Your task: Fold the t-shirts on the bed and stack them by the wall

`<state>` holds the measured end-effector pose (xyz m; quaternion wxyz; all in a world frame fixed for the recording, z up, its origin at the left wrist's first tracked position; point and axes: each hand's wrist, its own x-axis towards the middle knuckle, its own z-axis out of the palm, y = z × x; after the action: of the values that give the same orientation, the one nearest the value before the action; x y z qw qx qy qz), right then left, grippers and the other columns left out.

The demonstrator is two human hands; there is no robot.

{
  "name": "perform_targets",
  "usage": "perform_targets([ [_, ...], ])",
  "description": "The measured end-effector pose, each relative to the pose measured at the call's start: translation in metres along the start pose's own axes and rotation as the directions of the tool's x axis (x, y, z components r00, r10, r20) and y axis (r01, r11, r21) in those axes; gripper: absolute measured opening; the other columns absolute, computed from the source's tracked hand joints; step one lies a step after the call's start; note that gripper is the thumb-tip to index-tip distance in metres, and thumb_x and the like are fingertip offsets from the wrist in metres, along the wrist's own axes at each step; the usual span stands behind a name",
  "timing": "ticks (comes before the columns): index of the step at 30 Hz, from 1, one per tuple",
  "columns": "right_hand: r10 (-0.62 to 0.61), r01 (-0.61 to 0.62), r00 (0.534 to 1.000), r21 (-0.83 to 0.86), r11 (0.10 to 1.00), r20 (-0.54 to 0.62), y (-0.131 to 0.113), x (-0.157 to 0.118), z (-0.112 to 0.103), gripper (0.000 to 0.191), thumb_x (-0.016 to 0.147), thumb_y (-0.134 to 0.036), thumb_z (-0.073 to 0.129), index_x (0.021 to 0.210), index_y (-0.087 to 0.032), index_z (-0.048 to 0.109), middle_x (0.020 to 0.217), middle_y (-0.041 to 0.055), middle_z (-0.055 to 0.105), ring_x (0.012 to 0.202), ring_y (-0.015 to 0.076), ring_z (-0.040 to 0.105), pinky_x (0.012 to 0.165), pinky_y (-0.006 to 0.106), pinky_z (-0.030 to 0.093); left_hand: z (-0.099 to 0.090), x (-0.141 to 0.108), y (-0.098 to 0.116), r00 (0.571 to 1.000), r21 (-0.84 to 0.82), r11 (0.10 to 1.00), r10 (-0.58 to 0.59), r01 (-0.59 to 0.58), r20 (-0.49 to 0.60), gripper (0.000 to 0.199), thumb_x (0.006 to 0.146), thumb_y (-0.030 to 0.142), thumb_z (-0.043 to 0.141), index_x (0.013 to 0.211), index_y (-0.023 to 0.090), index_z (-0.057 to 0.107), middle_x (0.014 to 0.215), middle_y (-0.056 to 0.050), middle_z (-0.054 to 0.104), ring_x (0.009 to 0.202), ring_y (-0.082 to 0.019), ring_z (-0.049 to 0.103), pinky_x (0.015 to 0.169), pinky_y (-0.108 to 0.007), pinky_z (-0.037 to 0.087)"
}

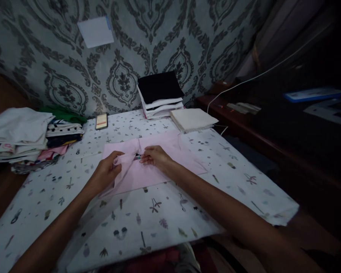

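Note:
A pale pink garment (pixel 152 172) lies spread on the table in front of me, its left part lifted and folded over. My left hand (pixel 109 168) is closed on that raised left part, thumb on top, with the cloth bunched in the fingers. Just to the right, my right hand (pixel 155 157) has its fingers pinched together at the middle of the garment, beside a small dark and teal patch. The exact bit of cloth between those fingertips is partly hidden.
A stack of folded clothes (pixel 19 129) stands at the left. At the back are a stack topped with black cloth (pixel 160 87), a folded cream cloth (pixel 193 119) and a small card-like object (pixel 101 121). A white cable (pixel 244 81) runs along the right.

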<state>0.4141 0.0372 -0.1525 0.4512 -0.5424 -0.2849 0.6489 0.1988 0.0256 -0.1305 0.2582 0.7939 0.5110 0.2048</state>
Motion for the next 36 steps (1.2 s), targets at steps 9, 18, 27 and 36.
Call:
perform_targets([
  [9,0.03,-0.022,0.999,-0.195,0.981,0.034,-0.013,0.018,0.009,0.016,0.089,-0.008,0.049,0.079,-0.013,0.059,0.054,0.0026,0.064,0.042,0.0115,0.059,0.043,0.02,0.041,0.024,-0.016,0.01,0.997,-0.051,0.999,-0.009,0.013,0.081,0.048,0.085,0.037,0.055,0.131,0.027,0.047,0.094,-0.002,0.07,0.058,-0.016,0.059,0.057,-0.028,0.045],
  [18,-0.556,0.517,0.81,-0.674,0.527,0.186,0.009,0.017,0.006,0.029,0.091,-0.015,0.043,0.113,-0.012,0.062,0.097,0.0104,0.071,0.087,0.0195,0.069,0.079,0.032,0.053,0.015,-0.03,0.002,0.983,0.058,0.983,0.169,-0.173,0.066,0.032,0.098,0.041,0.041,0.12,0.025,0.057,0.117,-0.008,0.068,0.103,-0.024,0.064,0.088,-0.036,0.051],
  [27,-0.296,0.437,0.855,-0.899,-0.034,0.426,0.019,0.023,0.057,0.064,0.101,-0.035,0.033,0.154,0.001,0.027,0.164,0.0207,0.018,0.153,0.0291,0.011,0.123,0.046,0.011,-0.032,0.082,-0.095,0.994,0.156,0.987,-0.014,0.03,-0.105,0.029,0.085,0.029,0.05,0.108,0.016,0.063,0.101,-0.009,0.067,0.097,-0.025,0.059,0.09,-0.04,0.047],
  [36,-0.308,0.36,0.871,-0.924,-0.127,0.382,0.031,0.042,0.054,0.069,0.101,-0.048,0.028,0.155,-0.005,0.028,0.164,0.0172,0.021,0.153,0.0272,0.013,0.123,0.047,0.008,-0.037,0.112,-0.119,0.987,-0.019,0.996,0.088,-0.086,0.137,0.023,0.079,0.041,0.054,0.079,0.018,0.054,0.069,0.002,0.055,0.065,-0.013,0.05,0.06,-0.024,0.041],
])
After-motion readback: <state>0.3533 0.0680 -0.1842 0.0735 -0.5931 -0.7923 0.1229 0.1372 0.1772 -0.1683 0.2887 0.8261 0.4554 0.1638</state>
